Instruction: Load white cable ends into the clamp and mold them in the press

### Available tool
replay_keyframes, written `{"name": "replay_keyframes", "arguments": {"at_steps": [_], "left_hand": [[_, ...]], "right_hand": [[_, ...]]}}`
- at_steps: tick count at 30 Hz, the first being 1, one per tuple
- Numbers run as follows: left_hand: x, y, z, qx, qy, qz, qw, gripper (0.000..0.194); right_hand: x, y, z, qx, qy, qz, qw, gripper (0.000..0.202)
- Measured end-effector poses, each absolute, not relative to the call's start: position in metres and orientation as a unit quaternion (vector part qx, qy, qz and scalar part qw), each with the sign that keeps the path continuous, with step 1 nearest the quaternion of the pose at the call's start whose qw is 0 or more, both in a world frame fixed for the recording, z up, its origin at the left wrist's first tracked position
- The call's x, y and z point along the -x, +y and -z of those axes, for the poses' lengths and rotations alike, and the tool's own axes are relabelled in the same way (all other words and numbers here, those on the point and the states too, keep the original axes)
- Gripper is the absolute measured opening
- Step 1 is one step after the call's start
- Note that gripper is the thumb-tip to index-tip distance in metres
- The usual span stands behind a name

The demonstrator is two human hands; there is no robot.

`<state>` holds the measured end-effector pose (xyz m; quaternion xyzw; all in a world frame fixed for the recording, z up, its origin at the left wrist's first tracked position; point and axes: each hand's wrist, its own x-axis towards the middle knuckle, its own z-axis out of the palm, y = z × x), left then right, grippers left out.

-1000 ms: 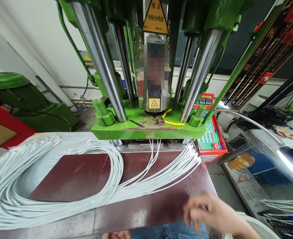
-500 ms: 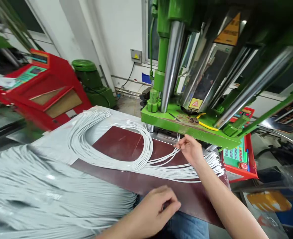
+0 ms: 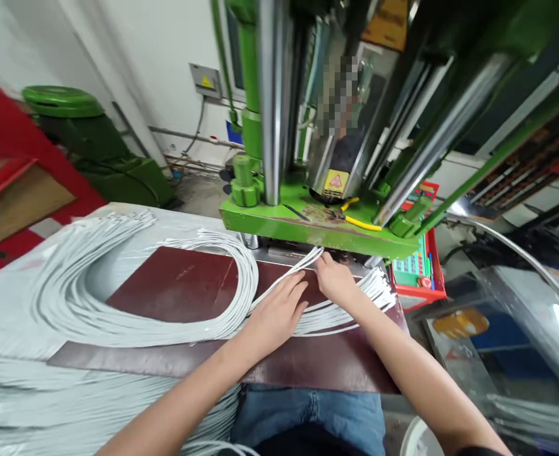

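White cables [image 3: 234, 320] lie in a looped bundle on a dark red-brown board, their tipped ends fanned out at the right. A few strands [image 3: 302, 261] rise from the bundle to the slot under the green machine's plate [image 3: 279, 221]. At that slot, my right hand [image 3: 337, 278] is closed on the strands near their ends; the very tips are hidden. My left hand [image 3: 279, 307] reaches over the bundle with fingers stretched out, resting against the same strands.
Yellow-handled pliers [image 3: 362, 223] lie on the machine plate. A metal column [image 3: 273, 107] stands at its left. Another mass of cables [image 3: 94, 411] covers the lower left. A red control box [image 3: 416, 269] is at the right, and a lamp arm [image 3: 511, 240] curves beyond it.
My left hand has moved from near my lap up and forward to the strands. The right hand stays at the slot, now closer to the plate. The view has shifted right.
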<state>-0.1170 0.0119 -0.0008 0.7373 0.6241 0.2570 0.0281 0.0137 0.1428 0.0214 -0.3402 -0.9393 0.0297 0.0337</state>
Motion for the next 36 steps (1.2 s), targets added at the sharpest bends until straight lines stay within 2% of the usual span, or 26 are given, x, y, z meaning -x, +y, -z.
{"name": "replay_keyframes", "arguments": {"at_steps": [6, 13, 18, 22, 27, 36], "left_hand": [[0.099, -0.012, 0.008, -0.783, 0.587, -0.203, 0.034, 0.048], [0.085, -0.054, 0.025, -0.815, 0.553, -0.159, -0.065, 0.05], [0.07, -0.074, 0.023, -0.82, 0.551, -0.136, -0.07, 0.048], [0.069, -0.077, 0.021, -0.813, 0.565, -0.137, -0.037, 0.043], [0.076, -0.074, 0.023, -0.775, 0.603, -0.188, -0.038, 0.04], [0.108, -0.081, 0.026, -0.74, 0.643, -0.191, -0.05, 0.044]], "right_hand": [[0.003, 0.157, 0.001, 0.359, -0.932, -0.041, 0.011, 0.04], [-0.042, 0.138, -0.006, 0.322, -0.946, -0.018, 0.004, 0.029], [-0.068, 0.128, -0.015, 0.308, -0.94, -0.095, 0.109, 0.034], [-0.087, 0.112, -0.019, 0.272, -0.93, -0.151, 0.196, 0.028], [-0.099, 0.088, -0.012, 0.205, -0.962, -0.11, 0.145, 0.024], [-0.102, 0.071, -0.005, 0.218, -0.962, -0.115, 0.116, 0.026]]}}
